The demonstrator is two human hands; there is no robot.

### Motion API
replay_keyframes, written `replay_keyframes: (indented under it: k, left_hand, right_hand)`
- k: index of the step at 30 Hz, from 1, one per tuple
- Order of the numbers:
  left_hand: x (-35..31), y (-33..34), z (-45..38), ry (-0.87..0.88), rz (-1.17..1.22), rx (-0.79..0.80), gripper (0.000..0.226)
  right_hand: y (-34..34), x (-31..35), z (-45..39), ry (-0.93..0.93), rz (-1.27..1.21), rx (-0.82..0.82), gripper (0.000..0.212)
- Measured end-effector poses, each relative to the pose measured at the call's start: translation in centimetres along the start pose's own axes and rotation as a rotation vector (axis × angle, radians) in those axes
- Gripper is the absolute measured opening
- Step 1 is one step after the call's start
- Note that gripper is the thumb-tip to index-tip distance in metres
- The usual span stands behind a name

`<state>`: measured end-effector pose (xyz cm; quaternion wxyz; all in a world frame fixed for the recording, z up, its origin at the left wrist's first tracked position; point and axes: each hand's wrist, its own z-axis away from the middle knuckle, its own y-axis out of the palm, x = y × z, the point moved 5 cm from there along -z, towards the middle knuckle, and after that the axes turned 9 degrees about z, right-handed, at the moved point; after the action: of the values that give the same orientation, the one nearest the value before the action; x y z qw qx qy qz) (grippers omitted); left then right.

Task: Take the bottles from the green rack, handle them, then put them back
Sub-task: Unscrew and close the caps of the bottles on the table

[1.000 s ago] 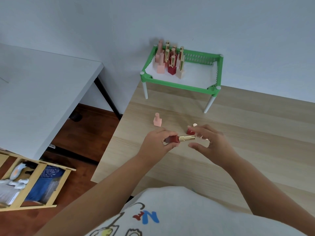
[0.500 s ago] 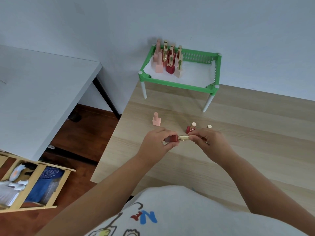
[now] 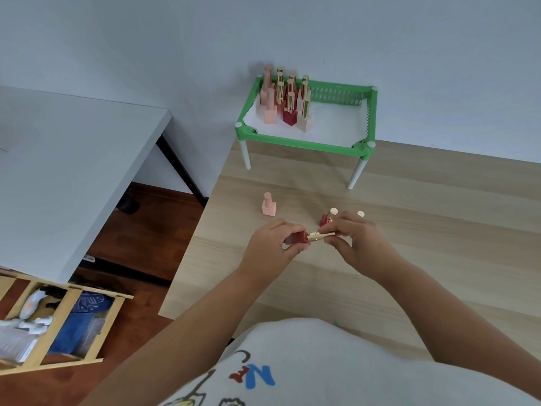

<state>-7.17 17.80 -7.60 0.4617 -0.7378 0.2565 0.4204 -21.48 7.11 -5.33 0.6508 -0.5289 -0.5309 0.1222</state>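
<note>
left hand [image 3: 270, 247] grips square red bottle [image 3: 298, 238] | right hand [image 3: 355, 244] pinches gold cap [image 3: 319, 236]

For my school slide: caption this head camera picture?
Both hands hold a red bottle by the green rack.

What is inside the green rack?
The green rack holds upright bottles clustered at its back-left corner on a white liner; the rear ones are partly hidden, so no exact count.
</note>
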Motion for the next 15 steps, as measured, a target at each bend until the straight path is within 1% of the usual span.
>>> replay_keyframes:
  k: [6, 8, 12, 13, 15]
  left_hand:
    - [0.3, 0.4, 0.0, 0.02, -0.066, 0.035, 0.024]
    - [0.9, 0.5, 0.0, -0.002, -0.021, 0.022, 0.022]
    - [3.2, 1.1, 0.3, -0.183, 0.148, -0.013, 0.025]
    - [4.0, 1.4, 0.4, -0.23, 0.129, 0.004, 0.03]
    - [5.9, 2.0, 0.6, -0.303, -0.018, 0.1, 0.048]
  right_hand:
    - [0.4, -0.3, -0.2, 0.043, 0.0, 0.035, 0.017]
    - [0.5, -0.3, -0.4, 0.044, 0.008, 0.034, 0.017]
    - [1.4, -0.3, -1.6, 0.031, 0.062, 0.073, 0.014]
    - [1.7, -0.3, -2.2, 0.024, 0.082, 0.085, 0.013]
    - [2.2, -0.2, -3.6, 0.001, 0.151, 0.108, 0.014]
